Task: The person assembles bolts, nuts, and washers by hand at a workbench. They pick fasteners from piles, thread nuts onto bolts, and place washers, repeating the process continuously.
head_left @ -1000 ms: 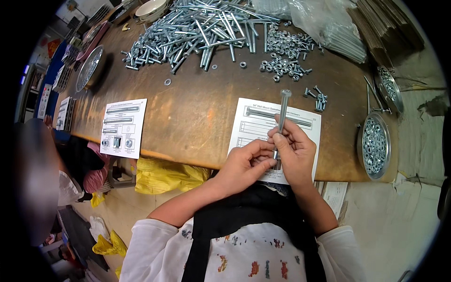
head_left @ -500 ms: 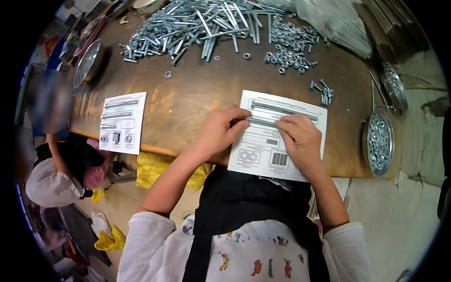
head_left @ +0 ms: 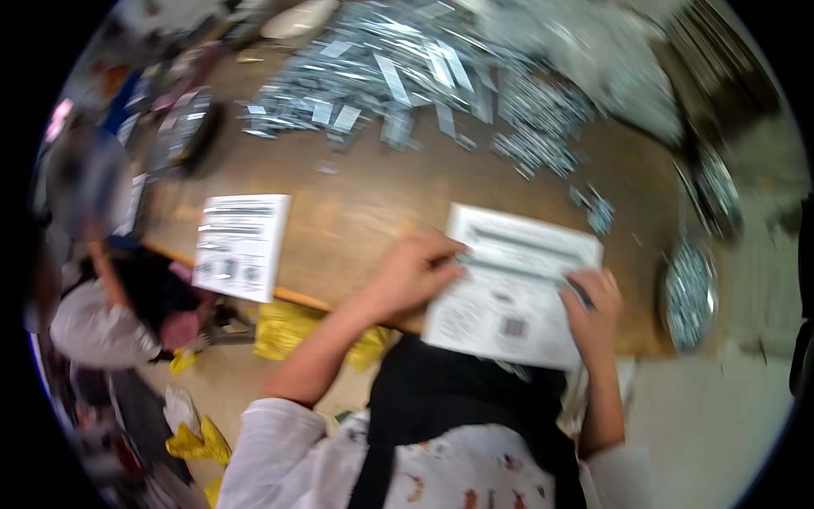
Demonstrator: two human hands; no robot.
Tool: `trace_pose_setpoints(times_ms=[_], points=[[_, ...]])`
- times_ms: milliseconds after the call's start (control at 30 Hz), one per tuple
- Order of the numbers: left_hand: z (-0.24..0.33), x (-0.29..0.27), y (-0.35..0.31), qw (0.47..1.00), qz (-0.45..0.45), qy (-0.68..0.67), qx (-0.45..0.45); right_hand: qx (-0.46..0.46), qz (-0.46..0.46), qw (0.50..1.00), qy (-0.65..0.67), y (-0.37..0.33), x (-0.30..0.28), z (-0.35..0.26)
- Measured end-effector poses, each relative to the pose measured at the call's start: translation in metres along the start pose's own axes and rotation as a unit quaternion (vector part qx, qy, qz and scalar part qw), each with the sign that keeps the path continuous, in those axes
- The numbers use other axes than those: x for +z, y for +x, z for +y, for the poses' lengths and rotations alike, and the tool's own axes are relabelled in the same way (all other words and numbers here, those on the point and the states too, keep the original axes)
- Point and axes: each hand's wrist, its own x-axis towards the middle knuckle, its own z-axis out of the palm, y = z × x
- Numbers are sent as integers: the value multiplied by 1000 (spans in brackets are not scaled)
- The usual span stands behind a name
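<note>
A white printed sheet (head_left: 500, 327) lies at the table's front edge before me, smeared by motion. Across its top stretches a long metal bolt (head_left: 530, 243), and a shorter bolt (head_left: 517, 270) lies parallel below it. My left hand (head_left: 415, 273) is at the sheet's left edge, thumb and forefinger pinched at the shorter bolt's left end. Over the sheet's right edge is my right hand (head_left: 596, 310), fingers bent together; a dark, blurred bit shows between thumb and forefinger, too smeared to name.
Long bolts (head_left: 381, 76) lie heaped at the back, with nuts (head_left: 543, 110) to their right and small bolts (head_left: 596, 210) nearer. Another printed sheet (head_left: 242, 246) lies left. A metal bowl of nuts (head_left: 691, 297) stands right. Far left is another person (head_left: 102, 331).
My right hand has drawn away from the shorter bolt toward the sheet's right edge. My left hand stays near that bolt's left end. The whole view has shifted and blurred.
</note>
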Motion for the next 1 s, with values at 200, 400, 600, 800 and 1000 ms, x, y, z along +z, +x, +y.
trace_pose_setpoints(times_ms=[200,400,600,800,1000], points=[[-96,-130,61,843,431,321,0,227,169,939,195,-30,10,44],[-147,-203,86,817,216,524,-108,240,137,941,198,-25,17,48],[-132,-236,97,811,134,566,53,234,182,926,233,-29,13,72],[-46,-146,59,976,194,-62,82,298,229,861,343,-9,-17,25],[56,3,2,947,-23,170,270,206,-16,920,333,-2,-5,-35]])
